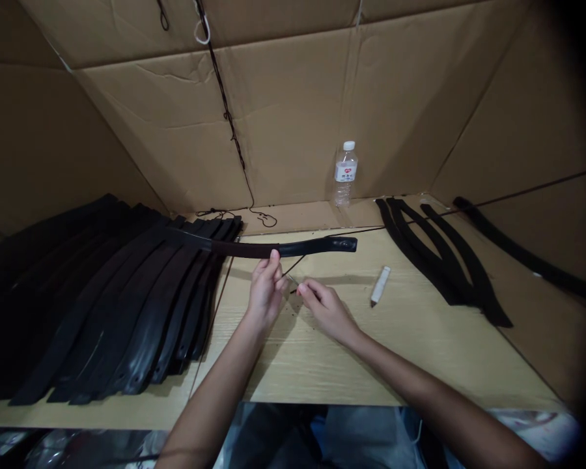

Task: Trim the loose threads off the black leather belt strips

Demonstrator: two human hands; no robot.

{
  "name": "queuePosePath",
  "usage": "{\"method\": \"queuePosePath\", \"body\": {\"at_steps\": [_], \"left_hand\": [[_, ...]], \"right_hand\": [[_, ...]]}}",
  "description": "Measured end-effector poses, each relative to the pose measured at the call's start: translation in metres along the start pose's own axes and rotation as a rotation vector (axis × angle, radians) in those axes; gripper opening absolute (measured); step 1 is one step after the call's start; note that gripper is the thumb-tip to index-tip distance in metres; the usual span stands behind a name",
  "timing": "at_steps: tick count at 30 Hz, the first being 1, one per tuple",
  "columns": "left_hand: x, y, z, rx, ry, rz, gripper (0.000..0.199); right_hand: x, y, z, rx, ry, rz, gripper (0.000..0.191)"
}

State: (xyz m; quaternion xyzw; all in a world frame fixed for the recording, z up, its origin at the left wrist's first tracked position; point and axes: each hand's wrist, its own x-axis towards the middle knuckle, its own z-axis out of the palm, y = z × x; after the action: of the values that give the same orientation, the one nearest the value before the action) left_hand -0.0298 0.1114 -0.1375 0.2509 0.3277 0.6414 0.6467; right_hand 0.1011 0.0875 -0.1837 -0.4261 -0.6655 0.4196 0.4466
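Note:
My left hand (266, 286) is closed around a long, slightly curved dark strap (317, 246), thumb on top. The strap is black at its right end, with a brownish section (244, 250) left of my thumb. My right hand (322, 306) pinches a thin, light-coloured needle-like piece (293, 280) just below the strap. A dark cord (295, 264) runs beside my left fingers and up to the strap. From behind the strap a long dark cord (410, 223) stretches off to the right. My left fingertips are partly hidden.
Many similar black straps (141, 306) lie fanned out on the left. Several curved black strips (430, 260) lie at the right. A white marker-like stick (380, 286) is on the table (342, 371). A plastic bottle (346, 172) stands by the cardboard wall (283, 124), where knotted cords (224, 104) hang.

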Motion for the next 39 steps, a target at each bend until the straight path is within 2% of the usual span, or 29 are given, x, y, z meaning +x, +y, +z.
{"method": "queuePosePath", "body": {"at_steps": [15,39], "left_hand": [[-0.0023,-0.0048,0.0024,0.075,-0.025,0.026,0.063],[-0.0023,-0.0040,0.0028,0.068,-0.005,0.052,0.064]], "right_hand": [[-0.0017,-0.0019,0.0034,0.075,0.028,0.008,0.041],[-0.0018,-0.0026,0.0037,0.101,0.043,0.030,0.042]]}}
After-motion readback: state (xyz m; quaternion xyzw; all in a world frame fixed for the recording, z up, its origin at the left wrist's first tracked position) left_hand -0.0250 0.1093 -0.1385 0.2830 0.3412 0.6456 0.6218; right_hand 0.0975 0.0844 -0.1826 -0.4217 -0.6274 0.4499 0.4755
